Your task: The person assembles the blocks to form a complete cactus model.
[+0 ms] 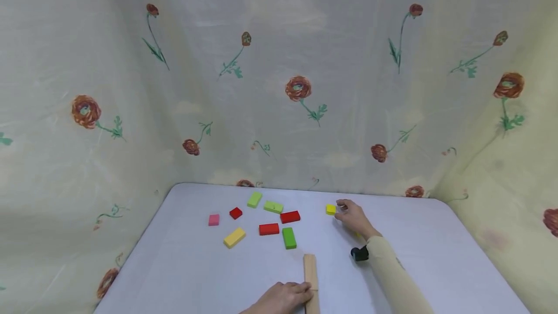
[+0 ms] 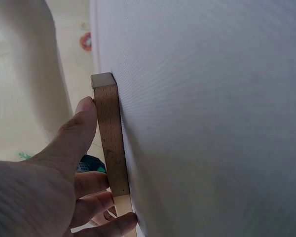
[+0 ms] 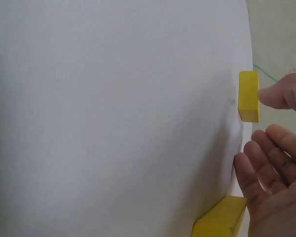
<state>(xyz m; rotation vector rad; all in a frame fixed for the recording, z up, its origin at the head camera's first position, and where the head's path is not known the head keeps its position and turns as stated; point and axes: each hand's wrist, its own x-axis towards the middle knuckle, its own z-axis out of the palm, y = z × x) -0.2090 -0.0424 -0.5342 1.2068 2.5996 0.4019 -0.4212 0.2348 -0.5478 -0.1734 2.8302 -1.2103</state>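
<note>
My left hand (image 1: 281, 298) rests at two plain wooden blocks (image 1: 310, 268) lying end to end near the front of the table. In the left wrist view, its thumb lies along the top of the nearer wooden block (image 2: 110, 133), and the other fingers reach to the seam. Farther out on the right, my right hand (image 1: 352, 218) is beside a small yellow block (image 1: 331, 209). In the right wrist view, the thumb tip is right at the yellow block (image 3: 248, 96), with the fingers spread apart below. Another yellow block (image 3: 222, 219) sits under the wrist, mostly hidden in the head view.
Left of the right hand lie red blocks (image 1: 269, 229), a green block (image 1: 289, 238), light green blocks (image 1: 273, 207), a pale yellow block (image 1: 234, 237) and a pink block (image 1: 213, 220). A flowered curtain (image 1: 270, 110) surrounds the white table (image 1: 174, 275). A black wrist device (image 1: 359, 254) is on the right wrist.
</note>
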